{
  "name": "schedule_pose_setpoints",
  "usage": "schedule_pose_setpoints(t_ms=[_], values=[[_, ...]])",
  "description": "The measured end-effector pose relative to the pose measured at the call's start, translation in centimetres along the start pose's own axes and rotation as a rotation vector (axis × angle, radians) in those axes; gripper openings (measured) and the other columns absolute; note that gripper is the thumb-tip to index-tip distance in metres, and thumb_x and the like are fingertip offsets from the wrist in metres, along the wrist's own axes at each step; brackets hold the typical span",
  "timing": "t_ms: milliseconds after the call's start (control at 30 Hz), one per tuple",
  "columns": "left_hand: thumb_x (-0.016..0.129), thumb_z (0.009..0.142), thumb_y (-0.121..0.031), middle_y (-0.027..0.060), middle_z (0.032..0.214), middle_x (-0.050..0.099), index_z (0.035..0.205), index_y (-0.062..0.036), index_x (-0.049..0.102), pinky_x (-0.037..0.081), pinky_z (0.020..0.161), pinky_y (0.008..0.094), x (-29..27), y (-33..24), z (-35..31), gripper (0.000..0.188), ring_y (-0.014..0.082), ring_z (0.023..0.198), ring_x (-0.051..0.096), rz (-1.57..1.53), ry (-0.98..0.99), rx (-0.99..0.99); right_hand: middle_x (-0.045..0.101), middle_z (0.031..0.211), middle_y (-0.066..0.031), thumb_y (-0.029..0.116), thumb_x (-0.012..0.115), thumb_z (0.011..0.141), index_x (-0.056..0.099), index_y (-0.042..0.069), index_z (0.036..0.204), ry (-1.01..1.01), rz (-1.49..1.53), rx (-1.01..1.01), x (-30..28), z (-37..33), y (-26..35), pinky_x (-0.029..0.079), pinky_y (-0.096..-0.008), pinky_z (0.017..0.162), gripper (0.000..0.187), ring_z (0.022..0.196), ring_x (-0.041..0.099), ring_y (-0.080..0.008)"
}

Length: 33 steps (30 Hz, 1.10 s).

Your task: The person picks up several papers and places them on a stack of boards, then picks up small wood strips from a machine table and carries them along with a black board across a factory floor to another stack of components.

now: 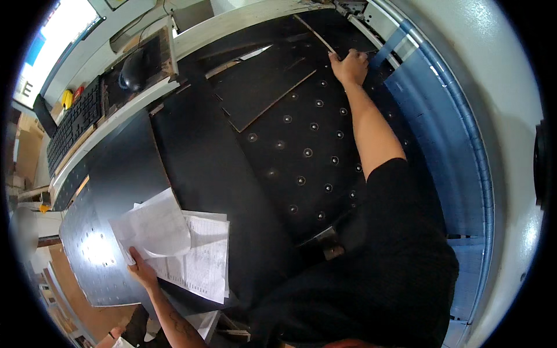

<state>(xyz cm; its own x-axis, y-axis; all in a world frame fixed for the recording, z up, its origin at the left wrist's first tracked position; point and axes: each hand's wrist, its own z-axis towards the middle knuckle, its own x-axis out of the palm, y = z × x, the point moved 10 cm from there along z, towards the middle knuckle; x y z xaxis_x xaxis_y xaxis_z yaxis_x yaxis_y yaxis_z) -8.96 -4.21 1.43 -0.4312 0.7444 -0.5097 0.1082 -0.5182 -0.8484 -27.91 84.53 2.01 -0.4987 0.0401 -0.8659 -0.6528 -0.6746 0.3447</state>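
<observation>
My right hand [349, 65] reaches far across a black table studded with ball rollers [301, 153] and grips the end of a thin, narrow wooden strip [316, 35] at the table's far edge. My left hand [141, 268] rests on a stack of white printed papers [194, 255] lying on a large black panel [209, 174] near me; the top sheet [152, 227] is curled upward. A smaller black panel with a pale edge [264, 87] lies on the rollers between the two hands.
A blue guard rail [458, 145] curves along the right side of the table. To the left sits a black keyboard [72, 124], a mouse [133, 69] and a monitor [52, 40]. Another black panel [122, 168] lies at the left.
</observation>
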Motion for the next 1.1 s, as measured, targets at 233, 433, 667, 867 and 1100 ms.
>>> schedule_pose_setpoints(t_ms=[233, 433, 667, 867, 1100], values=[[0.054, 0.107, -0.032, 0.0164, 0.101, 0.072, 0.113, 0.0127, 0.065, 0.050, 0.078, 0.0363, -0.8, 0.2, 0.4, 0.046, 0.0202, 0.087, 0.062, 0.113, -0.042, 0.024, 0.048, 0.140, -0.0205, 0.054, 0.074, 0.084, 0.059, 0.004, 0.132, -0.067, -0.061, -0.041, -0.5, 1.4, 1.4, 0.043, -0.0502, 0.107, 0.071, 0.130, 0.048, -0.0393], [0.053, 0.107, -0.031, 0.0180, 0.106, 0.073, 0.118, 0.0116, 0.065, 0.050, 0.082, 0.0369, -0.7, -0.5, 0.3, 0.045, 0.0211, 0.092, 0.063, 0.138, -0.046, 0.014, 0.048, 0.141, -0.0260, 0.050, 0.074, 0.085, 0.056, -0.003, 0.132, -0.022, 0.033, -0.063, 0.4, 1.4, 2.2, 0.041, -0.0475, 0.112, 0.073, 0.132, 0.047, -0.0417], [0.053, 0.106, -0.031, 0.0080, 0.098, 0.068, 0.112, 0.0072, 0.068, 0.049, 0.076, 0.0318, -1.1, 5.8, 0.8, 0.041, 0.0167, 0.088, 0.060, -0.037, -0.002, -0.122, 0.054, 0.134, -0.0291, 0.048, 0.078, 0.084, 0.056, -0.006, 0.130, -0.101, 0.202, -0.361, -2.7, -5.6, 4.5, 0.037, -0.0488, 0.112, 0.075, 0.131, 0.046, -0.0438], [0.061, 0.101, -0.025, 0.0151, 0.083, 0.066, 0.092, 0.0031, 0.065, 0.048, 0.071, 0.0392, -0.5, -1.3, 1.0, 0.030, 0.0283, 0.075, 0.062, 0.174, -0.064, 0.125, 0.056, 0.135, -0.0233, 0.038, 0.074, 0.092, 0.055, -0.002, 0.133, 0.104, 0.582, -0.307, -5.9, -17.4, 2.7, 0.041, -0.0438, 0.110, 0.060, 0.129, 0.052, -0.0356], [0.061, 0.099, -0.028, 0.0207, 0.085, 0.067, 0.094, 0.0026, 0.067, 0.049, 0.074, 0.0416, -1.1, -2.7, 0.3, 0.032, 0.0408, 0.081, 0.065, 0.179, -0.078, 0.108, 0.065, 0.126, -0.0118, 0.018, 0.068, 0.099, 0.062, 0.000, 0.126, 0.424, 1.082, -0.047, -8.3, -26.3, 0.9, 0.045, -0.0333, 0.106, 0.032, 0.118, 0.061, -0.0228]])
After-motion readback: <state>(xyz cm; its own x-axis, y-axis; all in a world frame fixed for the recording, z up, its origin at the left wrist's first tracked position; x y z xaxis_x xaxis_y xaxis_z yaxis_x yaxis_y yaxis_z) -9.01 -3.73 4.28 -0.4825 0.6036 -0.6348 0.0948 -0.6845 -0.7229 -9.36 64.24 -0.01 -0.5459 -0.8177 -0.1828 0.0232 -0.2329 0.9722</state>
